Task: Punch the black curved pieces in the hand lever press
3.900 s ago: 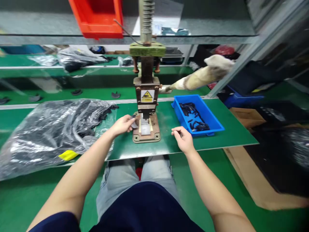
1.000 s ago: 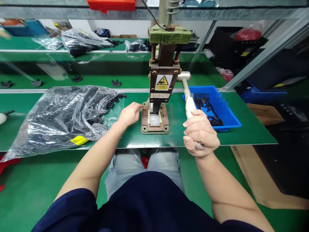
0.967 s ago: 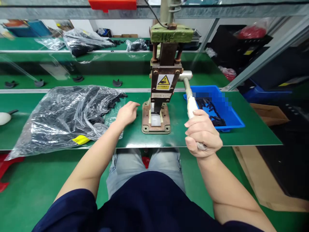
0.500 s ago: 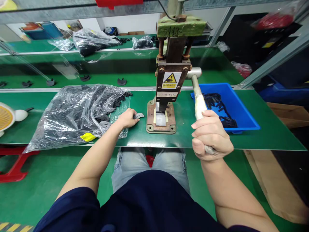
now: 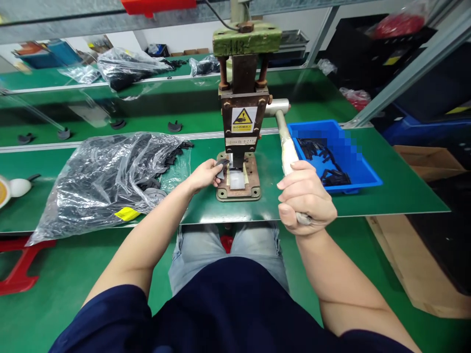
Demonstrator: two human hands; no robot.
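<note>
A rusty hand press with a yellow warning label stands on the green board in front of me. My left hand pinches a small dark curved part at the left edge of the press base, beside the white pad under the ram. My right hand is wrapped round the pale lever handle, which slants down toward me from the right side of the press.
A clear bag of dark parts lies left of the press, with loose parts spilling at its mouth. A blue bin holding dark pieces sits right of the lever. More bags and loose parts lie on the bench behind. A cardboard sheet lies on the floor, right.
My left hand went to the bag's mouth, picked up a dark curved part and brought it to the press base. My right hand keeps its grip on the lowered lever.
</note>
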